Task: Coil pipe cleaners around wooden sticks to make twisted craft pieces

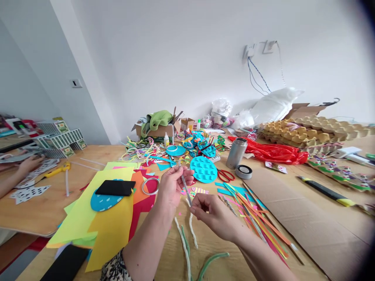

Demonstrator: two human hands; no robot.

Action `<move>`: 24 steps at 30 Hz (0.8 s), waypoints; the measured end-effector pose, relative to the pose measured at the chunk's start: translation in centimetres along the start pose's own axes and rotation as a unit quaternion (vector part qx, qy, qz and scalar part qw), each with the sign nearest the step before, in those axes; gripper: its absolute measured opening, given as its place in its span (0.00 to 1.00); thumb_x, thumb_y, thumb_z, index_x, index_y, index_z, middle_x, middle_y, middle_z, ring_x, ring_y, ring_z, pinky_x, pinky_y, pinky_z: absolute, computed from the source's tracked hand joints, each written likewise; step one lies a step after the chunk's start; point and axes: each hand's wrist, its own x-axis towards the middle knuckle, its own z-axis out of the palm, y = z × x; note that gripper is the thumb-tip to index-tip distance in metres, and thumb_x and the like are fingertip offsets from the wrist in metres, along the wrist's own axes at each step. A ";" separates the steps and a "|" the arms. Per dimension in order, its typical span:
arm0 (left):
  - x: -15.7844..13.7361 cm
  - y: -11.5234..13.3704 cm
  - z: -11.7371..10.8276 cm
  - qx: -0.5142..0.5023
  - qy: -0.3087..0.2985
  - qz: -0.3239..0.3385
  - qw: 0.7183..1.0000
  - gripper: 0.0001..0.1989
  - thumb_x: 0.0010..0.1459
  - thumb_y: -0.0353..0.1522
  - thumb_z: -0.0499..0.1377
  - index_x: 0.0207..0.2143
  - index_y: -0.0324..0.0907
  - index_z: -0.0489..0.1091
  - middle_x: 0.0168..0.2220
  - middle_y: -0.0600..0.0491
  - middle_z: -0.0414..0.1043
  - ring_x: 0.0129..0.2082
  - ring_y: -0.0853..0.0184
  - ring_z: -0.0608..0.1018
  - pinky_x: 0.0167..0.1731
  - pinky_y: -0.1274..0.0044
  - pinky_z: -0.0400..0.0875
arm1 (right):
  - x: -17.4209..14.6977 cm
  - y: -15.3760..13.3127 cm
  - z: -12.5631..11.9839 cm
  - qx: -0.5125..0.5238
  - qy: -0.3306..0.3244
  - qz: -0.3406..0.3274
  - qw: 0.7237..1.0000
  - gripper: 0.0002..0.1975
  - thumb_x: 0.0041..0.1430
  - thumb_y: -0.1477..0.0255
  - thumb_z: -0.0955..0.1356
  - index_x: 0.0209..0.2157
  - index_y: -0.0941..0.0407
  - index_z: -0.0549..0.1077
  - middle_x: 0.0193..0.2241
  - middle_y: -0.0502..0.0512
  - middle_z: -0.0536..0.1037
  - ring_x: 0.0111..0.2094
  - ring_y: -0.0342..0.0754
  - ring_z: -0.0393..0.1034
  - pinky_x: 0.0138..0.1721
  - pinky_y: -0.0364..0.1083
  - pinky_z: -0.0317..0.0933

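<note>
A thin grey strand (pixel 185 184), possibly yarn or a pipe cleaner, runs slanted between my two hands above the table. My left hand (pixel 173 183) pinches its upper part between thumb and fingers. At the lower end, the fingertips of my right hand (pixel 209 212) are closed on it. Below them on the wood lie white strands (pixel 183 244) and a green strand (pixel 212 260). A blue disc with raised bumps (pixel 203 169) lies just beyond my hands. Small patterned paper pieces (pixel 199 191) are partly hidden behind them.
Coloured paper sheets (pixel 79 207) with a black phone (pixel 115 187) lie left. Right are red-handled scissors (pixel 226 176), a steel bottle (pixel 236 153), paper strips (pixel 260 218), cardboard (pixel 299 218) and a utility knife (pixel 325 191). Another person's hand (pixel 31 164) is at far left near playing cards.
</note>
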 end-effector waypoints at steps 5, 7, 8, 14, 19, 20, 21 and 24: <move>0.1 0.6 -0.5 -0.009 -0.022 -0.012 1.000 0.03 0.51 0.25 0.58 0.30 0.34 0.71 0.27 0.47 0.77 0.23 0.69 0.78 0.26 0.78 0.73 | -0.3 -0.7 -1.2 0.004 -0.021 0.026 0.999 0.10 0.55 0.69 0.64 0.22 0.57 0.66 0.17 0.46 0.65 0.20 0.40 0.55 0.21 0.39 0.49; 0.3 1.2 -0.9 -0.016 -0.010 0.003 1.000 0.03 0.52 0.25 0.57 0.30 0.35 0.71 0.26 0.48 0.77 0.22 0.69 0.78 0.26 0.78 0.73 | -0.5 -0.5 -2.9 -0.026 -0.007 0.019 0.999 0.11 0.56 0.67 0.63 0.25 0.57 0.69 0.20 0.48 0.68 0.21 0.41 0.59 0.22 0.40 0.52; 0.4 1.5 -1.0 -0.014 -0.004 0.010 1.000 0.04 0.52 0.26 0.57 0.30 0.34 0.71 0.25 0.48 0.77 0.22 0.69 0.78 0.25 0.78 0.73 | -0.5 -0.2 -4.0 -0.058 0.005 0.012 0.998 0.10 0.57 0.67 0.62 0.27 0.57 0.70 0.22 0.49 0.70 0.23 0.41 0.61 0.23 0.40 0.53; 0.3 1.9 -1.0 -0.003 -0.010 0.011 1.000 0.05 0.52 0.26 0.57 0.31 0.34 0.72 0.24 0.48 0.77 0.21 0.69 0.78 0.23 0.78 0.73 | -0.1 3.7 -6.9 -0.303 -0.002 0.085 0.949 0.06 0.53 0.74 0.64 0.27 0.56 0.72 0.23 0.50 0.74 0.25 0.44 0.66 0.26 0.41 0.56; 0.1 1.4 -0.8 0.012 -0.039 0.006 0.999 0.05 0.51 0.27 0.58 0.32 0.35 0.72 0.23 0.49 0.76 0.21 0.69 0.77 0.25 0.78 0.73 | 0.5 6.2 -3.7 -0.383 -0.118 0.124 0.908 0.05 0.45 0.74 0.73 0.24 0.59 0.73 0.26 0.53 0.76 0.31 0.47 0.70 0.35 0.46 0.62; 0.1 1.4 -0.8 0.014 -0.041 0.007 0.999 0.05 0.51 0.27 0.58 0.32 0.35 0.72 0.23 0.49 0.76 0.21 0.69 0.77 0.25 0.78 0.73 | 0.6 6.5 -3.2 -0.395 -0.130 0.129 0.900 0.06 0.50 0.71 0.71 0.28 0.60 0.73 0.30 0.54 0.76 0.33 0.47 0.70 0.37 0.48 0.63; 0.1 1.4 -0.8 0.017 -0.042 0.006 0.999 0.05 0.51 0.27 0.59 0.32 0.35 0.72 0.23 0.50 0.76 0.21 0.69 0.77 0.25 0.78 0.73 | 0.6 6.7 -2.9 -0.404 -0.139 0.132 0.895 0.08 0.55 0.69 0.68 0.32 0.60 0.72 0.33 0.54 0.75 0.35 0.46 0.70 0.39 0.49 0.64; 0.0 1.4 -0.7 0.025 -0.048 0.000 0.999 0.05 0.50 0.29 0.60 0.31 0.35 0.72 0.23 0.50 0.76 0.21 0.69 0.77 0.25 0.78 0.72 | 0.6 7.1 -3.1 -0.415 -0.144 0.126 0.890 0.06 0.56 0.71 0.67 0.32 0.60 0.73 0.34 0.54 0.76 0.36 0.47 0.70 0.39 0.49 0.63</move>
